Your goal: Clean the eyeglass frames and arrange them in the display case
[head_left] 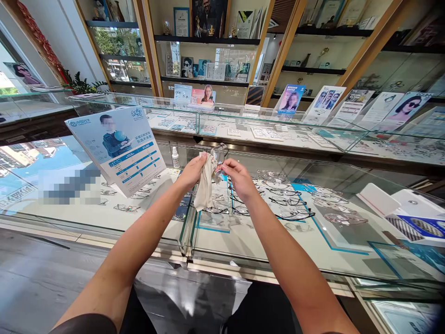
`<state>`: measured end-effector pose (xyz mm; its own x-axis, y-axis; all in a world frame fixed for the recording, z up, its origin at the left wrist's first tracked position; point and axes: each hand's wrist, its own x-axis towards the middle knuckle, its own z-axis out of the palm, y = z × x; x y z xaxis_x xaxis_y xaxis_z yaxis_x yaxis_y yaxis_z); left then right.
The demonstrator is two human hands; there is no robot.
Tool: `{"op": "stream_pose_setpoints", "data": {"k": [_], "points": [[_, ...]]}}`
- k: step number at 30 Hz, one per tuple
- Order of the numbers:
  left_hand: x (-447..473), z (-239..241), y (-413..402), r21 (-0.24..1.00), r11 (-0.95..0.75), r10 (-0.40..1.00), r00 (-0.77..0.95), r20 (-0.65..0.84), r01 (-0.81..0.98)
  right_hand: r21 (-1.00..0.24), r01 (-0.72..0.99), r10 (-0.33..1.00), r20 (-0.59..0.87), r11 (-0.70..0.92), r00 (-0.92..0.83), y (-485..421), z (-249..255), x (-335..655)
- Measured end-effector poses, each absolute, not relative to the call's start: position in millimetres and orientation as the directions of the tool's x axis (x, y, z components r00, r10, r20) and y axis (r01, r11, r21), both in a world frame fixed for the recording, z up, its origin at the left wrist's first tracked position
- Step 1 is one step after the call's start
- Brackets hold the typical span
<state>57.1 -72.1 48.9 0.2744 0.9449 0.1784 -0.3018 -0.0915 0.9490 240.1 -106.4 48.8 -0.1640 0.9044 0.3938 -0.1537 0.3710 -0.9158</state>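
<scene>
Wooden-framed display shelves (pixel 208 40) full of framed pictures and trophies line the back of this shop, with a clear glass-topped counter (pixel 250 250) up front. Head view (the only one): left hand (pixel 193 172) has its grip closed on a limp, pale beige cloth (pixel 204 190) that hangs down over the counter. Right hand (pixel 238 176) has thumb and fingertips pinched on a pair of thin-rimmed, clear-lens glasses (pixel 220 152), held up right beside the cloth; exact contact spot's too small to make out. Small white spray bottle (pixel 175 157) stands just left of them, near a tilted blue-and-white printed sign (pixel 120 150). Rows of dark-rimmed eyeglass frames (pixel 287 202) sit under the glass.
</scene>
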Motion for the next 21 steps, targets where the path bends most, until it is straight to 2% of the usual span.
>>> {"op": "stream_pose_setpoints", "data": {"k": [9, 13, 21], "points": [[53.9, 51.8, -73.7, 0.948, -0.108, 0.933, 0.298, 0.201, -0.301, -0.921, -0.144, 0.893, 0.387, 0.362, -0.230, -105.4, 45.6, 240.2], [50.9, 53.9, -74.1, 0.944, -0.123, 0.889, 0.389, 0.242, -0.306, -0.929, -0.149, 0.885, 0.367, 0.338, -0.286, -104.7, 43.3, 237.9], [50.1, 58.6, -75.4, 0.929, -0.043, 0.890, 0.408, 0.203, -0.368, -0.921, -0.178, 0.893, 0.382, 0.347, -0.239, -103.4, 40.0, 237.8]]}}
